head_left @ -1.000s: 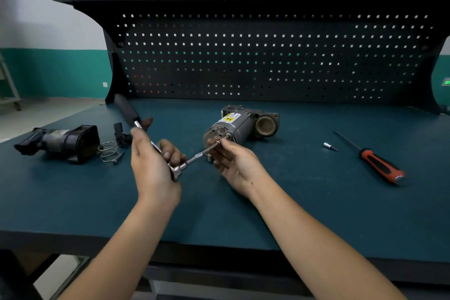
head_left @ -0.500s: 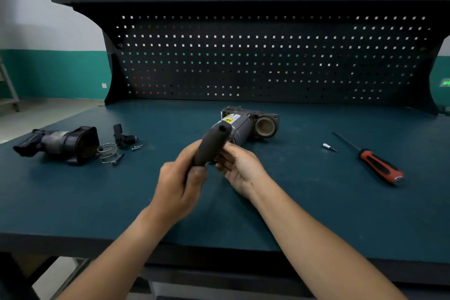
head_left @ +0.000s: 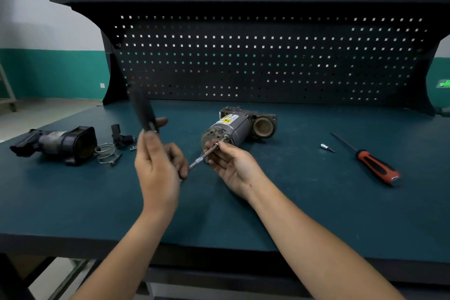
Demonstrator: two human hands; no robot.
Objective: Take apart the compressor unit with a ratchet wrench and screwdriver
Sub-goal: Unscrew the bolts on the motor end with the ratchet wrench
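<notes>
Compressor (head_left: pixel 231 126) lying on its side on the table (head_left: pixel 292 202): left hand (head_left: pixel 158 168) fingers curl round the ratchet wrench (head_left: pixel 143 114) to swing it, while right hand (head_left: pixel 233 165) fingers pinch its shaft tip at the end-face bolt, apparently keeping it seated.

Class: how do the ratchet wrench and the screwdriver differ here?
The ratchet wrench is held by the left hand, handle raised; the screwdriver lies flat on the bench, untouched. The wrench handle is black; the screwdriver handle is red and black. The right hand pinches the wrench's bar at the compressor; the screwdriver lies apart from it. Both have slim metal shafts.
</notes>
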